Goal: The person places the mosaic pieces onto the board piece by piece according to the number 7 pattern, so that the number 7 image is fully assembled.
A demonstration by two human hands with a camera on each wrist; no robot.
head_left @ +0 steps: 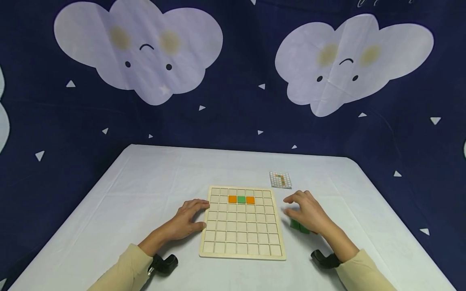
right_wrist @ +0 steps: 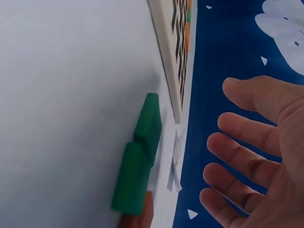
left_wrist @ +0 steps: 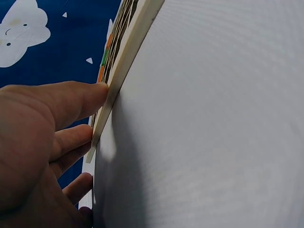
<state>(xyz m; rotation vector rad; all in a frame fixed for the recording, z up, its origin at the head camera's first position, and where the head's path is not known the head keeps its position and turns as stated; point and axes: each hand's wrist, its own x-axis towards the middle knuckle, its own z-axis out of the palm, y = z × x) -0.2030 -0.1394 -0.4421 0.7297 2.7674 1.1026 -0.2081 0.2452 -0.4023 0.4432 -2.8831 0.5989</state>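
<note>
A wooden grid board point(head_left: 242, 237) lies flat on the table. In one row near its far edge sit an orange tile point(head_left: 232, 199), a green tile point(head_left: 241, 199) and a second orange tile point(head_left: 250, 200), side by side. My left hand point(head_left: 187, 220) touches the board's left edge with thumb and fingertips; its fingers are fairly straight. To the right of the board, my right hand point(head_left: 307, 212) hovers with fingers spread and slightly bent, holding nothing. Beneath it lie loose green blocks point(right_wrist: 132, 178), partly hidden by the hand in the head view. An orange-brown block point(right_wrist: 142, 216) shows behind them.
A small card point(head_left: 280, 180) printed with a coloured grid lies beyond the board's far right corner. White cloth covers the table point(head_left: 153, 173). A dark blue cloth with clouds point(head_left: 233, 121) hangs behind it. Black devices are strapped at both wrists.
</note>
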